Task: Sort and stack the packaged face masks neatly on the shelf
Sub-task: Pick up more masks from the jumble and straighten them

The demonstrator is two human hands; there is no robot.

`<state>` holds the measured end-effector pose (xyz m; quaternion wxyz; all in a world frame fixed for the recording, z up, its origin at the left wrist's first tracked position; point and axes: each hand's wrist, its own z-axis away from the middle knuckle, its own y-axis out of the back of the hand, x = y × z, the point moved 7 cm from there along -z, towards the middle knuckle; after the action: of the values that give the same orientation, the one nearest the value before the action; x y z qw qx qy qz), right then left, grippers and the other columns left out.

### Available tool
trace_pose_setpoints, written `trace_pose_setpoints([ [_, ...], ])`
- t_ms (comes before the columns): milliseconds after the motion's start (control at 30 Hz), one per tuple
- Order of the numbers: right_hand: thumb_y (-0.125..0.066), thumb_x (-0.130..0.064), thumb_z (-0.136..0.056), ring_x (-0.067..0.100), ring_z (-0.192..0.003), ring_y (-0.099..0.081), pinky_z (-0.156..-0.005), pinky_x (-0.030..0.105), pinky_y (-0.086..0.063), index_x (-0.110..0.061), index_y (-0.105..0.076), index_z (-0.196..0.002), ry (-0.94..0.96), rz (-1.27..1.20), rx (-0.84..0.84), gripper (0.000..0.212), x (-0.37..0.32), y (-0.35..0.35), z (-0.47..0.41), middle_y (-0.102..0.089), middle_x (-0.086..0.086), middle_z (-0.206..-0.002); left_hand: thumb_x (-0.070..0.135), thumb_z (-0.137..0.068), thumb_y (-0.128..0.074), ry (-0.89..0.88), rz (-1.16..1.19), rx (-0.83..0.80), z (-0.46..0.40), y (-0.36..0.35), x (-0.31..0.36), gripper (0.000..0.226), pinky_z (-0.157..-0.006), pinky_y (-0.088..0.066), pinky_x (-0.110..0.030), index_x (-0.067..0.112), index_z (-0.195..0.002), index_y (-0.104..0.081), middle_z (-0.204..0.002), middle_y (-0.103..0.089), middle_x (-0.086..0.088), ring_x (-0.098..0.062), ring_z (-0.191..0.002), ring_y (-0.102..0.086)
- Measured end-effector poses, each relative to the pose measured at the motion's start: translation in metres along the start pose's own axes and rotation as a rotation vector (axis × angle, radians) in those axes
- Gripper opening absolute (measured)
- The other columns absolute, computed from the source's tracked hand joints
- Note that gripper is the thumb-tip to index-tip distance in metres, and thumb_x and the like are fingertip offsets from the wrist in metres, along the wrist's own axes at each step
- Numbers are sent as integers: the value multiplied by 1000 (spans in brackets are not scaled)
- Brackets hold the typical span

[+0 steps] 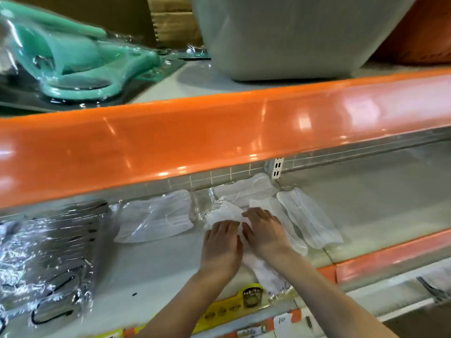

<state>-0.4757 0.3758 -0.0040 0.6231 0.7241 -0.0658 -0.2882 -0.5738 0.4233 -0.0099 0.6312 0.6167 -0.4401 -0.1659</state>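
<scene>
Several clear packets of white face masks lie on the grey middle shelf (156, 259). One long packet (262, 269) runs from the shelf's front edge back under both my hands. My left hand (223, 242) lies flat on its left side and my right hand (264, 230) presses flat on its right side, fingers straight. Another packet (156, 218) lies to the left. Further packets (310, 218) fan out to the right, and one (246, 189) sits at the back.
Wrapped packets of dark items (48, 252) fill the shelf's left end. The orange edge of the upper shelf (195, 140) hangs just above. A teal wrapped item (80, 59) and a grey tub (292, 35) stand on top. Yellow price labels (231, 308) line the front.
</scene>
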Motion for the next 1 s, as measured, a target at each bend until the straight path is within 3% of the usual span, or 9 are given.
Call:
trace_pose_setpoints([
  [133, -42, -37, -97, 18, -136, -30, -110, 31, -23, -24, -38, -141, -94, 26, 31, 45, 27, 8, 12, -34, -6, -147, 27, -96, -32, -25, 84, -52, -2, -15, 25, 41, -100, -32, -30, 16, -131, -50, -133, -52, 1, -20, -123, -43],
  [233, -39, -49, -96, 20, -141, -20, -114, 33, -16, -21, -27, -146, -194, 6, -30, 58, 40, 4, 17, -26, -1, -152, 19, -97, -42, -7, 141, -35, -6, -19, 34, 38, -102, -31, -29, 12, -134, -47, -135, -50, -4, -22, -125, -41],
  [400, -35, -61, -94, 23, -146, -4, -119, 36, -6, -14, -9, -153, -248, 41, -183, 79, 47, -15, 19, -6, 4, -160, 17, -96, -38, 78, 196, -1, -6, -32, 28, 39, -103, -32, -29, 11, -133, -48, -134, -52, -4, -21, -126, -40],
  [567, -35, -47, -99, 24, -141, -17, -115, 35, -17, -15, -27, -146, -201, 41, -120, 57, 43, -15, 15, -22, 5, -153, 25, -81, -34, 86, 246, 149, 0, -38, 21, 36, -78, -48, -39, 11, -98, -62, -101, -65, -4, -28, -93, -58],
  [667, -37, -28, -100, 24, -131, -31, -107, 33, -28, -14, -41, -132, -107, 71, -53, 35, 36, -14, 16, -38, 5, -140, 19, -80, -41, 43, 278, 199, -2, -37, 22, 21, -77, -42, -31, 15, -87, -60, -90, -64, 0, -22, -84, -56],
  [733, -38, -22, -99, 23, -125, -38, -101, 31, -33, -14, -47, -123, -47, 35, -5, 27, 33, -10, 18, -47, 3, -130, 18, -85, -46, 44, 333, 214, -1, -32, 25, 17, -78, -38, -24, 15, -92, -61, -92, -65, 0, -15, -86, -53],
  [867, -41, -20, -98, 21, -115, -50, -87, 33, -42, -16, -53, -116, -8, -51, 100, 22, 32, 7, 20, -57, 0, -116, 23, -97, -50, 382, 738, 146, 1, -24, 14, 27, -79, -43, -21, 19, -124, -48, -110, -63, 4, -11, -93, -61],
  [933, -48, -17, -94, 22, -106, -57, -84, 35, -44, -18, -59, -112, 48, -50, 167, 21, 25, 15, 21, -61, -1, -109, 25, -98, -50, 548, 1098, 192, 3, -19, 8, 28, -77, -52, -27, 14, -123, -48, -106, -67, -3, -15, -86, -68],
  [1000, -65, -11, -80, 22, -89, -64, -73, 37, -50, -21, -67, -98, 143, -68, 229, 21, 16, 17, 24, -66, -4, -97, 28, -98, -50, 659, 1379, 226, 6, -13, 2, 25, -73, -56, -32, 7, -110, -57, -96, -71, -12, -21, -80, -71],
])
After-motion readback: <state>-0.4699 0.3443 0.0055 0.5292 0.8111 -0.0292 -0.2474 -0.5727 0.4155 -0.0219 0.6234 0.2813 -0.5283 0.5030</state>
